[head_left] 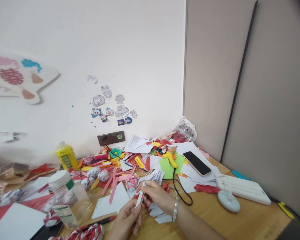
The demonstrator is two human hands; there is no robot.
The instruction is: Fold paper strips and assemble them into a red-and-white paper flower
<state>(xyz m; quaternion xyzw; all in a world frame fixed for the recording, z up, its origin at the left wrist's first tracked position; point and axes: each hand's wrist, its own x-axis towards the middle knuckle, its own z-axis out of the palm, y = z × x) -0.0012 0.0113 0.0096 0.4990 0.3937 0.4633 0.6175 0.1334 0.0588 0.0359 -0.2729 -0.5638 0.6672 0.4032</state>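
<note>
Between my two hands is a narrow folded white paper strip [139, 200] with some red along it. My left hand [127, 216] pinches its lower end, fingers closed. From the right, my right hand [158, 196] grips the upper part between thumb and fingers; a shiny bracelet circles that wrist. Under and beside the right hand lie white folded paper pieces [163, 218] with pointed ends. A pink-and-white paper flower [132, 183] sits just beyond the fingers. White paper sheets [110, 204] lie left of my hands. The fingers partly cover the strip.
A clear plastic jar [65, 196] and a yellow bottle [66, 156] stand left. Behind my hands are a yellow glue gun [170, 159] with its black cord, green paper [166, 168] and a phone [197, 163]. A white rounded device [228, 201] lies right, near a white power strip [245, 189].
</note>
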